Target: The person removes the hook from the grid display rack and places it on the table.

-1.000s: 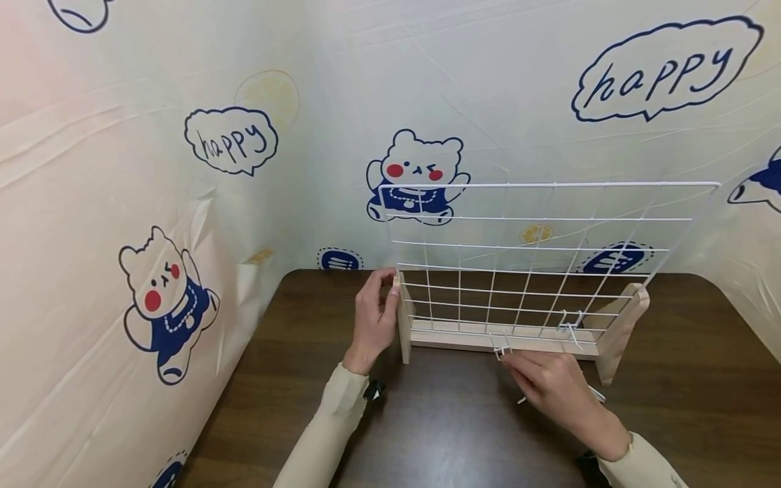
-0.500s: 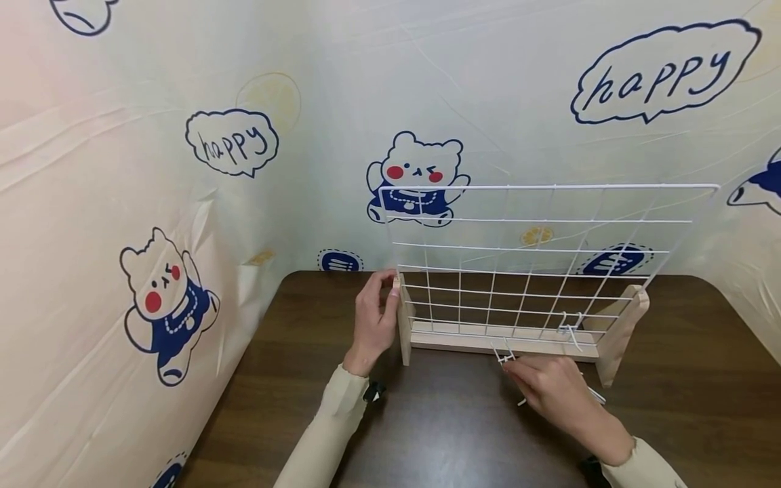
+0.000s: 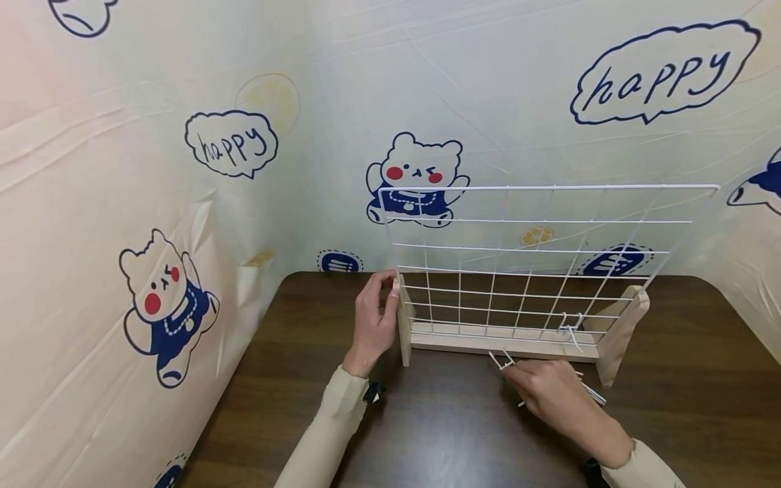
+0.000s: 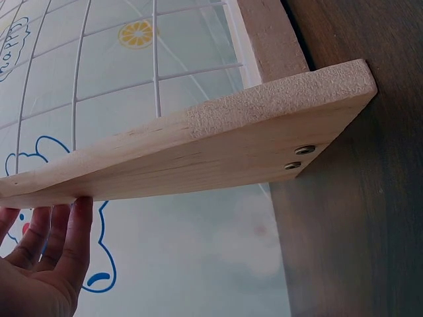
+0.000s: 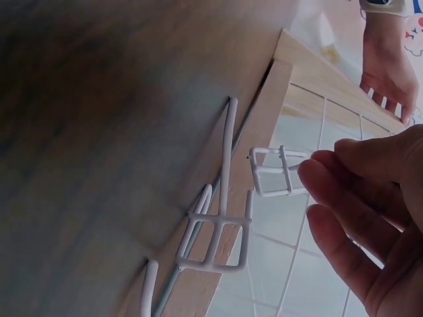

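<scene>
Beside the wire rack's left wooden end panel (image 3: 403,322), my left hand (image 3: 375,315) rests its fingers on the wood. In the left wrist view, fairly straight fingertips (image 4: 82,205) touch the panel's outer face. My right hand (image 3: 558,396) pinches a small white wire hook (image 3: 502,360) between thumb and fingers, in front of the rack's wooden base bar (image 3: 457,343). The hook's ladder-like frame (image 5: 271,172) shows in the right wrist view, with its other end hidden in the fingers. Above the base stands the white wire grid (image 3: 506,276).
Another white hook (image 3: 569,329) hangs low on the grid's right side. More white hooks (image 3: 594,394) lie on the brown table (image 3: 427,434), partly behind my right hand; one spare hook (image 5: 215,241) shows large in the right wrist view. A printed curtain (image 3: 329,149) surrounds the table.
My right hand has drawn the pinched hook slightly down, away from the grid's lower wires, and tilted it. The left hand stays at the end panel.
</scene>
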Action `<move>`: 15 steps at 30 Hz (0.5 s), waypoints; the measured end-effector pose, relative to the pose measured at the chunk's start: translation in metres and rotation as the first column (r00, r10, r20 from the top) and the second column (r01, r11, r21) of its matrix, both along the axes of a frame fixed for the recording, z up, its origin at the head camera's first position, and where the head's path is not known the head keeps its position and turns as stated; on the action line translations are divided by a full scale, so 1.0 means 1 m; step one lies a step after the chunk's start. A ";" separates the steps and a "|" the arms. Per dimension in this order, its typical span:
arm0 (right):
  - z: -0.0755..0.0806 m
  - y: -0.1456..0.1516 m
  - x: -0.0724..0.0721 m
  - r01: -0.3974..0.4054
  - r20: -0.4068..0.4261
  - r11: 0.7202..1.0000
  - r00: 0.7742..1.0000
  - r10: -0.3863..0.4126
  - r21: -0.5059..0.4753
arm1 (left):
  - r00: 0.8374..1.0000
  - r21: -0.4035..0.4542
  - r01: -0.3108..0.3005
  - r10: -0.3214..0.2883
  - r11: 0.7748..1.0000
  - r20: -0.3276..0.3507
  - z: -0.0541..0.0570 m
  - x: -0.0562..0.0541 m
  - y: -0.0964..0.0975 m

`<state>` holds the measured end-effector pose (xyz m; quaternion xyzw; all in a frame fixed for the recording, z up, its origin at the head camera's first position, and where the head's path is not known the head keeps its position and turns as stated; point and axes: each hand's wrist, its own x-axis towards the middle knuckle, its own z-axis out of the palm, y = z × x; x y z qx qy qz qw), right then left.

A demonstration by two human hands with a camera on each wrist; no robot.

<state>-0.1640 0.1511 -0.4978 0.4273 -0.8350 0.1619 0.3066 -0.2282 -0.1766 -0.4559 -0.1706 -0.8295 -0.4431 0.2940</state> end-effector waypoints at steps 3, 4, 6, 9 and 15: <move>0.000 -0.001 0.001 0.009 -0.003 1.000 1.000 -0.009 0.015 | 1.000 -0.001 -0.003 0.003 1.000 -0.001 0.000 0.000 0.000; 0.000 -0.002 0.001 0.011 -0.002 1.000 1.000 -0.010 0.022 | 1.000 0.001 -0.003 0.003 1.000 0.000 0.000 0.000 0.000; -0.001 -0.002 0.001 0.011 0.002 0.999 1.000 -0.011 0.034 | 1.000 0.002 -0.002 0.002 1.000 0.001 0.000 0.000 0.000; -0.001 -0.003 0.001 0.019 0.008 0.998 1.000 -0.020 0.058 | 1.000 0.000 -0.004 0.004 1.000 0.002 0.000 0.000 0.000; -0.001 -0.005 0.001 0.036 -0.004 0.996 0.999 -0.036 0.083 | 1.000 -0.005 -0.005 0.005 1.000 -0.012 0.000 0.001 0.000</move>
